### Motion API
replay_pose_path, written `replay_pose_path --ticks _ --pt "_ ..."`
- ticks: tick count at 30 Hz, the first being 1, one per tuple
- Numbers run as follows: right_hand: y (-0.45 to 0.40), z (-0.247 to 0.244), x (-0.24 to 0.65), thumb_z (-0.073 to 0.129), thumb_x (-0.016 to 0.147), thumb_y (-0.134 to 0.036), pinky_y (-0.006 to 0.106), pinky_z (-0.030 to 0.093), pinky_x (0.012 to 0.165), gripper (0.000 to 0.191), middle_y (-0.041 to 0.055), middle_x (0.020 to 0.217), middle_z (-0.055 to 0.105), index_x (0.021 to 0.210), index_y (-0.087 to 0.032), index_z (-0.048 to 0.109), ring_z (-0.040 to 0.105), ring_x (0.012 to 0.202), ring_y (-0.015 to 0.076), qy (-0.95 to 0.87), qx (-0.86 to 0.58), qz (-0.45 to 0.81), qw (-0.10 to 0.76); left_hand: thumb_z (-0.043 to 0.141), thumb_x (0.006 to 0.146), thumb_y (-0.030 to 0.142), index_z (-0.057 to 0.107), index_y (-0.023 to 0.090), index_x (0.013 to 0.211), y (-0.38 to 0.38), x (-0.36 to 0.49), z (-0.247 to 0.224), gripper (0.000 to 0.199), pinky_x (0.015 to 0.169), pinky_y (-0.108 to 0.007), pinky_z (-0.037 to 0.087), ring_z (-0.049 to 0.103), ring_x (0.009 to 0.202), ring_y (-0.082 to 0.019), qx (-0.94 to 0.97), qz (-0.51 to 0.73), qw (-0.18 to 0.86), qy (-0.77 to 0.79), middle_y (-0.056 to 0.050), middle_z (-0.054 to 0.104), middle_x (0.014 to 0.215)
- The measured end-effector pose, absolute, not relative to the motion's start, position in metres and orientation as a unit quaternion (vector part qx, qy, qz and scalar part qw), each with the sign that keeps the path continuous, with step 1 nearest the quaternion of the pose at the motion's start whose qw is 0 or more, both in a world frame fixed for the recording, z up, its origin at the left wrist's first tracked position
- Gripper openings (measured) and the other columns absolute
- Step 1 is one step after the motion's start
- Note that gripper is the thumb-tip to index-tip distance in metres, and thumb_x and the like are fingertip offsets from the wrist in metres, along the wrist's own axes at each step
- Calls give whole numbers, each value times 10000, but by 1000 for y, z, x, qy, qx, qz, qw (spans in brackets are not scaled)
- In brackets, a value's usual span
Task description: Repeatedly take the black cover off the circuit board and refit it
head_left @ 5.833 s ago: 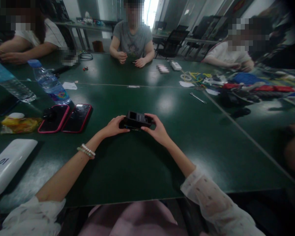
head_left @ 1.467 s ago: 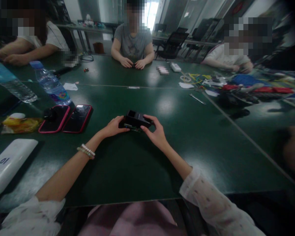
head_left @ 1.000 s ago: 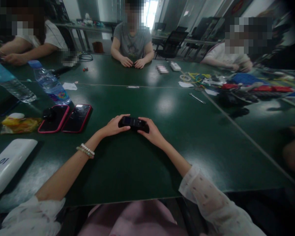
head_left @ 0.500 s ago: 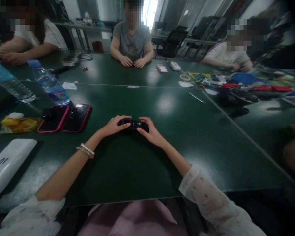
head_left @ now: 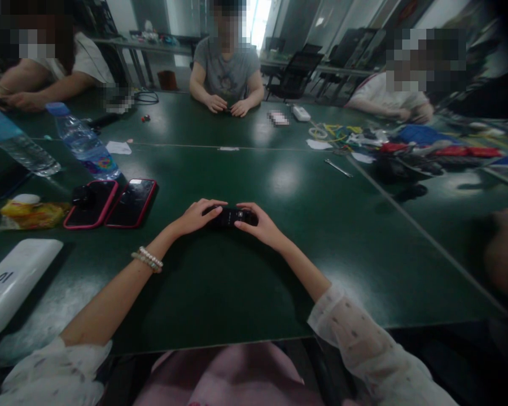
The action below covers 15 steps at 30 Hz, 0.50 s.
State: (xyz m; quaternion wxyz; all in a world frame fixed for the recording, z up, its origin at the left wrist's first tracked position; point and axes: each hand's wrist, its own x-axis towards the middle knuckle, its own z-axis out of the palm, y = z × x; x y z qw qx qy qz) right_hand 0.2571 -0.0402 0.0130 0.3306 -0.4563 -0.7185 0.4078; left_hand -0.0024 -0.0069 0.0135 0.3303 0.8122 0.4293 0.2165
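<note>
A small black device with pale markings (head_left: 230, 217) sits on the dark green table, lengthwise between my hands. My left hand (head_left: 197, 217) grips its left end, thumb along the near side and fingers over the far side. Its right end is held by my right hand (head_left: 258, 221) in the same way, thumb in front and fingers behind. Both ends of the device are partly covered by my fingers, and I cannot make out what kind it is. Two phones in pinkish-red cases lie to the left, the nearer being a phone (head_left: 132, 203).
Left are a water bottle (head_left: 84, 144), a yellow packet (head_left: 34, 216) and a white power-bank-like block (head_left: 19, 282). A wrench (head_left: 337, 168) and a heap of cables and cloth (head_left: 432, 146) lie right. Several people sit around the table; one person (head_left: 226, 73) faces me.
My right thumb and fingers have shifted very slightly, and the left thumb has drawn back a little, showing more of the device's face. Otherwise both hands stay in place.
</note>
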Motion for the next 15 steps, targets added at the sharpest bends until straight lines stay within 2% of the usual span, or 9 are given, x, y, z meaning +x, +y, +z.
replay_pose_path --ticks 4,15 --pt "-39 11 258 746 817 -472 520 486 1023 560 86 1269 625 1299 -275 540 595 1204 275 -719 -448 414 333 303 1021 615 559 346 1383 -6 -4 14 519 1102 -524 367 500 1264 -285 806 210 340 437 -46 586 1370" --pt "-37 6 257 757 813 -444 514 473 1064 564 90 1285 622 1292 -264 520 610 1220 262 -708 -437 426 356 368 1005 619 559 317 1374 -1 -5 11 514 1085 -494 392 513 1266 -285 808 220 357 413 -54 587 1373"
